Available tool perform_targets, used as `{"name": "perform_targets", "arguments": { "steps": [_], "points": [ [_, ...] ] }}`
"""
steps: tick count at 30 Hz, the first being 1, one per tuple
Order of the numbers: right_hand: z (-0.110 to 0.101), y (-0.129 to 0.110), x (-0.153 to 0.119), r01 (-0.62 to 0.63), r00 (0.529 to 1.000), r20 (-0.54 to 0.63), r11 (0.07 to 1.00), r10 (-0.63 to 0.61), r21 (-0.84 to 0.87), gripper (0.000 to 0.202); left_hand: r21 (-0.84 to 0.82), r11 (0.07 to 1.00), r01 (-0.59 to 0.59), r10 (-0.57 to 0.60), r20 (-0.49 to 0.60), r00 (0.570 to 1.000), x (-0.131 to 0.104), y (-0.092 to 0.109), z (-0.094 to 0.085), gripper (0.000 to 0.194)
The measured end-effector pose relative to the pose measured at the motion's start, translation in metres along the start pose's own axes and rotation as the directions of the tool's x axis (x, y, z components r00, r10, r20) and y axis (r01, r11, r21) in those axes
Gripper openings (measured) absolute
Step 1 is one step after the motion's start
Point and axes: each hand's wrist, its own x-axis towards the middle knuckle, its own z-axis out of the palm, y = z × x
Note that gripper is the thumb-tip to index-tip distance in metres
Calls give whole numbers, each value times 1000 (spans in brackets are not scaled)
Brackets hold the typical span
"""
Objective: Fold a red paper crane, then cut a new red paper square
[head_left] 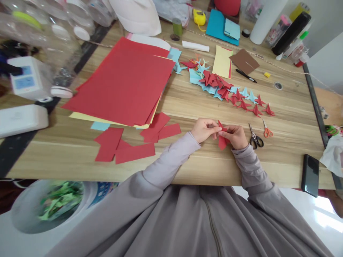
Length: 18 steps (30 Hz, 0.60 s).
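Note:
Between my two hands is a small folded red paper piece [222, 142], held just above the table near its front edge. My left hand [205, 130] pinches it from the left with thumb and finger. From the right, my right hand [235, 136] grips its other side, thumb on top. Part of the paper is hidden behind the fingers. Beyond the hands lie several finished folded red paper shapes [243, 104] and light blue ones [252, 96], partly heaped. Black-handled scissors [256, 140] and small orange scissors [267, 131] rest right of my right hand.
A stack of red sheets [123, 82] covers the left, with red paper strips [135, 152] in front. Brown paper [244, 61], a black pen [246, 76] and a tape measure [199, 18] lie farther back. A phone [311, 175] overhangs the front right edge. A bin [20, 210] stands below left.

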Motion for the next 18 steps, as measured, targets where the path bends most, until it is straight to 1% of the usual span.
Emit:
{"name": "perform_targets", "arguments": {
  "steps": [6,9,14,18],
  "points": [
    [2,1,0,-35,999,24,997,34,65,27,-38,999,-26,24,-72,997,-1,2,4,31],
    [3,1,1,-44,998,41,996,41,84,26,-9,998,-61,61,-57,997,-1,3,4,31],
    [-1,4,1,-48,995,91,993,38,111,23,14,996,-89,90,-34,995,-1,3,2,34],
    [-4,7,1,-78,991,114,989,64,122,23,34,990,-139,140,-16,990,-1,4,1,38]
  ]
}}
